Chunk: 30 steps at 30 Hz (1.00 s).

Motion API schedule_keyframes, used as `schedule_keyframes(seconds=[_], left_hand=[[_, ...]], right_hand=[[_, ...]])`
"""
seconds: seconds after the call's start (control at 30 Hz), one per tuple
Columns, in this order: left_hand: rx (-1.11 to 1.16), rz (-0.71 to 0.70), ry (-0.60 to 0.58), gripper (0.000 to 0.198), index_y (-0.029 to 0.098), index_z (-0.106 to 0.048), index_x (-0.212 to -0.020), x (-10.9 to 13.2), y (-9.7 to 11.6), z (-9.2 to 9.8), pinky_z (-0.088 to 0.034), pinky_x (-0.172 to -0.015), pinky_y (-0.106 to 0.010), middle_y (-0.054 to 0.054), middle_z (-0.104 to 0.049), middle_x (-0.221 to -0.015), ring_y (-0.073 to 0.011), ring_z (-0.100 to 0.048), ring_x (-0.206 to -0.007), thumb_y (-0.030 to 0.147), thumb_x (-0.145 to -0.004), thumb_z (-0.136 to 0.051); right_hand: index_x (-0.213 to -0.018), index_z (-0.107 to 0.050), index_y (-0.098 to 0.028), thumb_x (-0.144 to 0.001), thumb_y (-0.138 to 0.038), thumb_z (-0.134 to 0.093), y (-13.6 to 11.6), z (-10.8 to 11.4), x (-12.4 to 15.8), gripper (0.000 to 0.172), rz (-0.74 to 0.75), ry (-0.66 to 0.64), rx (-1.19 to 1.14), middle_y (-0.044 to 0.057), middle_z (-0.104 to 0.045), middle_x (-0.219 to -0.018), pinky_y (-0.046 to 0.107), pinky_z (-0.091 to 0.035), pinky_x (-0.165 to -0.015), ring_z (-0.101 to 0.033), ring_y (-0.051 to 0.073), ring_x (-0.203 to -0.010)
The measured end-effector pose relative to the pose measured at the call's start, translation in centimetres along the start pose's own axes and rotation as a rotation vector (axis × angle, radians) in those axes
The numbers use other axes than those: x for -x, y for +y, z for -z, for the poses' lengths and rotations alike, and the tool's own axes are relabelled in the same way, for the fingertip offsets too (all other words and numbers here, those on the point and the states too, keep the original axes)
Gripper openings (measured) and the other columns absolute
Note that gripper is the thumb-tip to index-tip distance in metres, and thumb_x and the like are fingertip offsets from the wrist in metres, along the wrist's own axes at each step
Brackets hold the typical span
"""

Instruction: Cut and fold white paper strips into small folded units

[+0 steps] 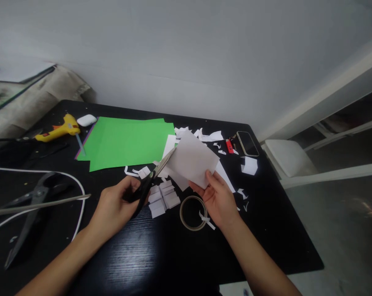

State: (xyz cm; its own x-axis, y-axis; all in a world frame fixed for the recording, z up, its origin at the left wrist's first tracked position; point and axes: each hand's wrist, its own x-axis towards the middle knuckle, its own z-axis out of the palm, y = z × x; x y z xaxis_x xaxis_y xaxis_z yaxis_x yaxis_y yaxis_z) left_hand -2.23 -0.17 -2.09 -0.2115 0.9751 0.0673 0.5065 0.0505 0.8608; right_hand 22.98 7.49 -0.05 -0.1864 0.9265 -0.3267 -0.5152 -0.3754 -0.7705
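My left hand (116,203) is closed around the black handles of a pair of scissors (157,170), whose blades point up and to the right. The blade tips reach the left edge of a white sheet of paper (194,158); whether they touch it I cannot tell. My right hand (218,197) pinches that sheet by its lower corner, thumb on top. Under the hands lie a piece of creased, cut white paper (164,198) and a roll of tape (182,216) with a paper scrap across its rim.
Green sheets (130,142) lie at the back left beside a yellow glue gun (59,128). Pliers (32,218) and a white cable (78,181) are on the left. A red lighter (229,146), a phone (247,144) and paper scraps (215,136) lie on the right.
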Motion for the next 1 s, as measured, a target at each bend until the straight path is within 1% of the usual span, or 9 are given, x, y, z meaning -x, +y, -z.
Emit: schedule_keyframes(seconds=[0.23, 0.4, 0.5, 0.6, 0.67, 0.73, 0.8, 0.9, 1.0], left_hand=[[0.027, 0.047, -0.029, 0.023, 0.021, -0.061, -0.075, 0.0, 0.0, -0.2, -0.045, -0.054, -0.023, 0.003, -0.064, -0.063, -0.014, -0.057, -0.057, 0.038, -0.075, -0.077], [0.113, 0.083, 0.026, 0.03, 0.021, -0.059, -0.075, -0.2, 0.3, -0.1, -0.045, -0.053, -0.024, 0.003, -0.061, -0.063, -0.0138, -0.056, -0.057, 0.044, -0.078, -0.078], [0.088, 0.1, 0.059, 0.034, 0.021, -0.059, -0.077, -0.6, 0.1, 0.5, -0.044, -0.054, -0.024, 0.002, -0.062, -0.064, -0.0143, -0.056, -0.057, 0.05, -0.078, -0.077], [-0.029, 0.144, 0.061, 0.04, 0.022, -0.059, -0.083, -1.0, -0.2, 1.6, -0.045, -0.058, -0.026, -0.001, -0.069, -0.074, -0.0174, -0.062, -0.065, 0.058, -0.079, -0.076], [-0.146, 0.177, 0.039, 0.043, 0.022, -0.06, -0.088, -1.2, -0.4, 2.4, -0.047, -0.061, -0.028, -0.002, -0.072, -0.081, -0.0206, -0.067, -0.071, 0.063, -0.081, -0.071], [-0.296, 0.208, 0.006, 0.043, 0.023, -0.061, -0.096, -1.3, -0.7, 3.3, -0.049, -0.066, -0.032, -0.004, -0.074, -0.087, -0.0242, -0.069, -0.075, 0.064, -0.085, -0.063], [-0.452, 0.216, -0.016, 0.041, 0.022, -0.062, -0.103, -1.2, -1.2, 4.1, -0.051, -0.073, -0.037, -0.008, -0.076, -0.093, -0.029, -0.072, -0.082, 0.061, -0.088, -0.057], [-0.617, 0.143, -0.009, 0.039, 0.02, -0.063, -0.106, -1.0, -2.3, 4.8, -0.052, -0.081, -0.044, -0.015, -0.075, -0.105, -0.035, -0.072, -0.093, 0.053, -0.089, -0.051], [-0.721, 0.098, -0.017, 0.037, 0.019, -0.065, -0.104, -0.8, -2.8, 5.1, -0.052, -0.08, -0.046, -0.017, -0.072, -0.104, -0.0357, -0.07, -0.089, 0.047, -0.091, -0.047]], right_hand=[[-0.112, -0.076, -0.026, -0.085, -0.035, -0.085, -0.1, -0.2, 0.1, 0.03, 0.011, -0.002, -0.012, 0.003, -0.077, -0.124, 0.044, -0.067, -0.095, -0.071, 0.026, -0.119], [-0.112, -0.076, -0.028, -0.085, -0.034, -0.085, -0.1, -0.2, 0.1, 0.029, 0.04, 0.009, -0.036, 0.001, -0.076, -0.127, 0.043, -0.067, -0.095, -0.071, 0.025, -0.12], [-0.112, -0.076, -0.027, -0.086, -0.032, -0.084, -0.1, -0.2, 0.0, 0.027, 0.04, 0.012, -0.052, 0.001, -0.076, -0.128, 0.041, -0.068, -0.093, -0.07, 0.024, -0.121], [-0.112, -0.076, -0.026, -0.087, -0.031, -0.083, -0.1, -0.3, 0.0, 0.026, 0.026, 0.005, -0.061, 0.002, -0.075, -0.129, 0.041, -0.069, -0.091, -0.071, 0.024, -0.119], [-0.112, -0.076, -0.025, -0.087, -0.031, -0.083, -0.2, -0.2, 0.0, 0.026, 0.024, 0.0, -0.067, 0.002, -0.076, -0.128, 0.041, -0.069, -0.091, -0.071, 0.025, -0.119], [-0.112, -0.076, -0.026, -0.086, -0.031, -0.084, -0.2, -0.1, -0.1, 0.027, 0.025, 0.001, -0.072, 0.002, -0.076, -0.127, 0.041, -0.069, -0.09, -0.07, 0.025, -0.12], [-0.111, -0.076, -0.026, -0.085, -0.031, -0.084, -0.3, -0.1, -0.2, 0.028, 0.029, 0.005, -0.078, 0.001, -0.076, -0.126, 0.04, -0.07, -0.088, -0.07, 0.025, -0.12], [-0.111, -0.076, -0.027, -0.085, -0.031, -0.084, -0.4, 0.0, -0.2, 0.027, 0.04, 0.0, -0.088, 0.001, -0.077, -0.124, 0.037, -0.071, -0.084, -0.071, 0.023, -0.117], [-0.11, -0.076, -0.027, -0.086, -0.031, -0.083, -0.6, 0.0, -0.1, 0.025, 0.043, -0.018, -0.097, 0.001, -0.077, -0.122, 0.036, -0.071, -0.081, -0.072, 0.023, -0.113]])
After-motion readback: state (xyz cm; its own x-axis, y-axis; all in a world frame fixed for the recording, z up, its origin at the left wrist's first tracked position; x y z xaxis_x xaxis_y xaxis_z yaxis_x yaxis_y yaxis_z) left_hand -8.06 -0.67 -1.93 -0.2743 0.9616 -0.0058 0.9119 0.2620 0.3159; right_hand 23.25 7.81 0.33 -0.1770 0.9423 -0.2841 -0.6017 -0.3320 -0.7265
